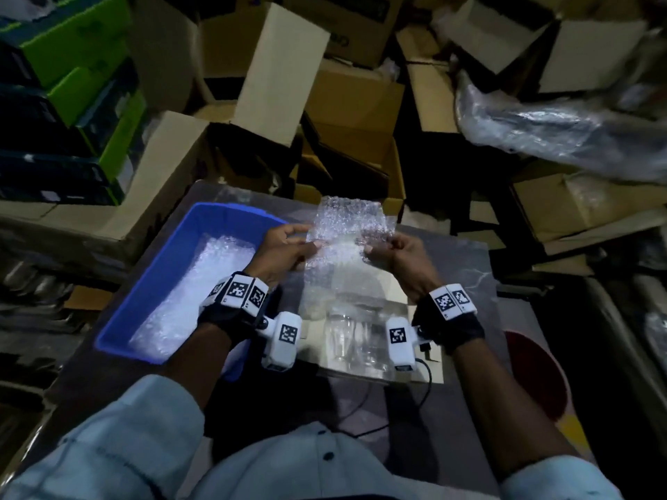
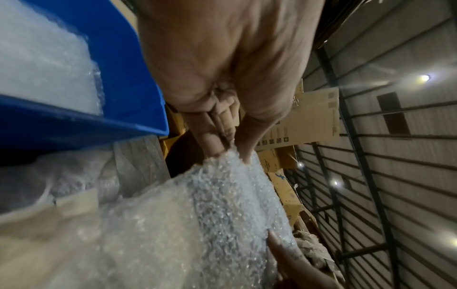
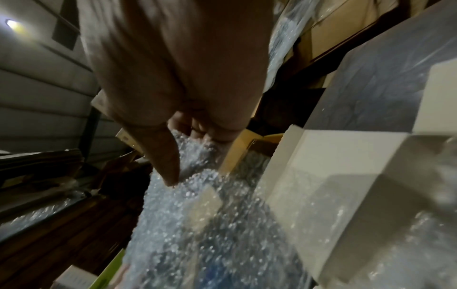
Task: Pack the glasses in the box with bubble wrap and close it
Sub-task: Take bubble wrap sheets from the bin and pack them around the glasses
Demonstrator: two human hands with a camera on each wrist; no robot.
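Observation:
I hold a clear sheet of bubble wrap (image 1: 346, 225) stretched in the air between both hands, above the table. My left hand (image 1: 311, 240) pinches its left edge and my right hand (image 1: 368, 247) pinches its right edge. In the left wrist view the thumb and fingers (image 2: 212, 144) nip the top of the bubble wrap (image 2: 222, 215). The right wrist view shows my thumb (image 3: 168, 166) pressing on the bubble wrap (image 3: 197, 224). Under my wrists, clear glasses (image 1: 348, 337) stand in an open pale box (image 1: 431, 371), partly seen through the wrap. The open box (image 3: 346, 176) lies just right of the sheet.
A blue bin (image 1: 231, 212) holding more bubble wrap (image 1: 202, 283) sits on the table's left side, close to my left wrist. Open cardboard boxes (image 1: 346, 113) crowd the floor beyond the table. A red round object (image 1: 534, 373) sits at the right, below the table edge.

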